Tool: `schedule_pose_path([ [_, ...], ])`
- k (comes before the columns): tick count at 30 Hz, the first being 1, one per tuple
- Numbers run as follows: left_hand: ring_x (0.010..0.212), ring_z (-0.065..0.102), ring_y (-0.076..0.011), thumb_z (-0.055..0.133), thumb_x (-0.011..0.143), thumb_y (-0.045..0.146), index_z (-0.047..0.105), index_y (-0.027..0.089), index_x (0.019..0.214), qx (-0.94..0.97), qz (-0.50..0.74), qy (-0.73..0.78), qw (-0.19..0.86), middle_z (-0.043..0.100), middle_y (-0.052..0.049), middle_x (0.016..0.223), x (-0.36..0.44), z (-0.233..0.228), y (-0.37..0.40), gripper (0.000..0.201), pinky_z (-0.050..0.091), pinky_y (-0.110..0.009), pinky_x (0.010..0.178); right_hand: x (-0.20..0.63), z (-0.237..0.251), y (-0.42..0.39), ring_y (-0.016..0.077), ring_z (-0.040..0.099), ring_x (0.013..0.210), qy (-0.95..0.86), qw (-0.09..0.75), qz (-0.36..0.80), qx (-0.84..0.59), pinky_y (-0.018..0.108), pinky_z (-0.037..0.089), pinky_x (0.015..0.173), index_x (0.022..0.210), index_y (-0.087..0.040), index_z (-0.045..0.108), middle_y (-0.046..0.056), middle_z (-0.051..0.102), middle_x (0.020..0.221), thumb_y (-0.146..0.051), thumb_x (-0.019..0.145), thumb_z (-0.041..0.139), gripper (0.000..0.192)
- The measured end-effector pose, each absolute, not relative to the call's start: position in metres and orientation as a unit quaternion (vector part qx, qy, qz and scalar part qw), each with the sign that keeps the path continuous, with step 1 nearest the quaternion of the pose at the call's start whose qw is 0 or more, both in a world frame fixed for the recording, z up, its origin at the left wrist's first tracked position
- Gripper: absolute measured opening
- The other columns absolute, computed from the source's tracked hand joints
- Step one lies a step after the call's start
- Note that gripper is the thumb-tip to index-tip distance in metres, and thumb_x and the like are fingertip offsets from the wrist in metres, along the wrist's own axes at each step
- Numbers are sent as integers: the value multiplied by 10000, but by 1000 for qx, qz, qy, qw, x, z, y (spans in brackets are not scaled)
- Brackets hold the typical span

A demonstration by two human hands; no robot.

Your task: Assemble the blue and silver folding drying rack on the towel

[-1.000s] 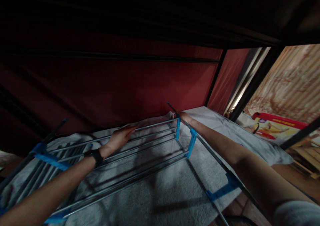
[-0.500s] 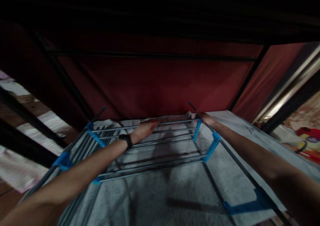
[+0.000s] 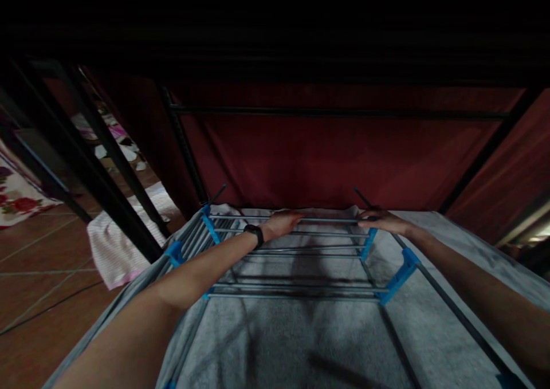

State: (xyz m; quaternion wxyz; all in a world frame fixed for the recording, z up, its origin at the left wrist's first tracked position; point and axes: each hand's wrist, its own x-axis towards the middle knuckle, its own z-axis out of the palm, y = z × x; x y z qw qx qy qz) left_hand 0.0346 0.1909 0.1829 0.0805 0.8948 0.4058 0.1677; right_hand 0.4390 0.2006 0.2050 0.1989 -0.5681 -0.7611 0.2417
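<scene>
Rack: a metal rack of grey rods and blue joints is laid on the pale grey cloth of the bed, with both arms reached over it.
Left hand: the far top rod is held near its middle by the left hand, fingers closed over it; a black band is worn at the wrist.
Right hand: the rack's far right corner is held by the right hand, fingers bent around it beside a blue joint; their tips are partly hidden.
Backdrop: a dark red curtain is hung behind the rack, crossed by a black bar.
Floor: on the tiles at the left, a striped cloth and a thin cord are seen.
</scene>
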Motion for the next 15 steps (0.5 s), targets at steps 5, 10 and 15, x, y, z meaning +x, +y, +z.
schedule_pose_path([
  [5, 1133, 697, -263, 437, 1049, 276, 722, 178, 1317, 891, 145, 422, 80, 751, -160, 1290, 42, 190, 189, 403, 525, -376, 1001, 432, 214, 200, 296, 728, 937, -776, 152, 187, -583, 335, 575, 866, 665, -226, 758, 71, 737, 819, -711, 615, 795, 489],
  [10, 1257, 632, -265, 593, 1024, 386, 733, 193, 1272, 867, 177, 461, 69, 714, -115, 1362, -5, 235, 183, 344, 440, -380, 1109, 430, 213, 200, 285, 717, 890, -768, 155, 183, -593, 336, 566, 818, 649, -221, 740, 87, 735, 828, -676, 632, 781, 458],
  [15, 1256, 589, -289, 476, 1085, 362, 644, 55, 1264, 656, 353, 666, 37, 674, -210, 1340, -122, 293, 163, 393, 448, -435, 1061, 428, 213, 199, 268, 700, 801, -769, 165, 206, -583, 328, 554, 755, 603, -216, 701, 71, 695, 709, -686, 631, 772, 476],
])
